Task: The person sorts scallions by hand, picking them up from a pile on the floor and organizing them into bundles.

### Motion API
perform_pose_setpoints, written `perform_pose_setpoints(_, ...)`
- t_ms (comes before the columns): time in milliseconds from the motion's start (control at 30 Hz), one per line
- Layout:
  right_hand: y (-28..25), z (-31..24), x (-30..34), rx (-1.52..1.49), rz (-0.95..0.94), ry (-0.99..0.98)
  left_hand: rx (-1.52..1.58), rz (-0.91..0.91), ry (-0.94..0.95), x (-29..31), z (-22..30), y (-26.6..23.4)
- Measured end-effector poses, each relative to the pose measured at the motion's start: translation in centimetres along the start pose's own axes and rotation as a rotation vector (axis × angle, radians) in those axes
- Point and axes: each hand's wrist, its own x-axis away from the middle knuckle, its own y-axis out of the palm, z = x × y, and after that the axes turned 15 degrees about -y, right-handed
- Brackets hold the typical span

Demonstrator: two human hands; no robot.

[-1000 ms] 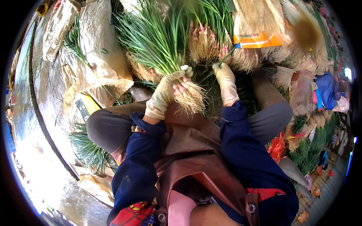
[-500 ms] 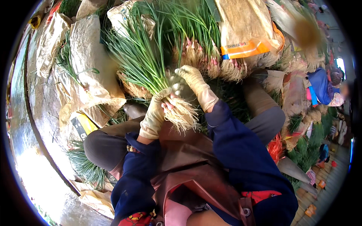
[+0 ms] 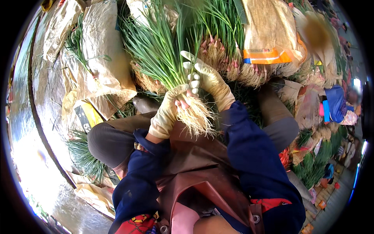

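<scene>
A bunch of spring onions (image 3: 165, 64), with long green leaves, pinkish bulbs and a mop of pale roots (image 3: 198, 115), is held tilted over my lap. My left hand (image 3: 166, 113), in a cream glove, wraps round it just above the roots, thumb across the stalks. Beside the stalks on the right is my right hand (image 3: 212, 80), gloved the same way. Its thumb stretches up and away from the fingers, whose whitish tips lie against the bunch's side. The fingers are partly bent and do not close round the stalks.
More spring onions (image 3: 218, 43) lie in a row beyond my hands, partly under sacks (image 3: 269, 29). Other sacks (image 3: 101, 50) and a leafy pile (image 3: 83, 156) lie left, by wet floor. My brown apron (image 3: 194, 156) covers my lap between bent knees. At far right are a blue cloth (image 3: 335, 103) and more greens.
My right hand has opened, its thumb lifting away from the fingers beside the stalks. The left hand keeps its hold on the spring onions. The whole view has shifted slightly.
</scene>
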Motion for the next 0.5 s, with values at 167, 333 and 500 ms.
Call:
perform_pose_setpoints(167, 0.7, -0.2, -0.1, 0.005, -0.031, 0.058, 0.117, -0.094, -0.114, 1.3, 1.6, 1.5)
perform_pose_setpoints(333, -0.2, -0.6, -0.2, 0.153, 0.288, 0.204, -0.013, 0.001, -0.099, 1.1, 1.4, 1.3)
perform_pose_setpoints(500, -0.2, -0.7, 1.4, 0.328, 0.221, 0.057, 0.220, -0.163, -0.158, 0.6, 0.4, 0.7)
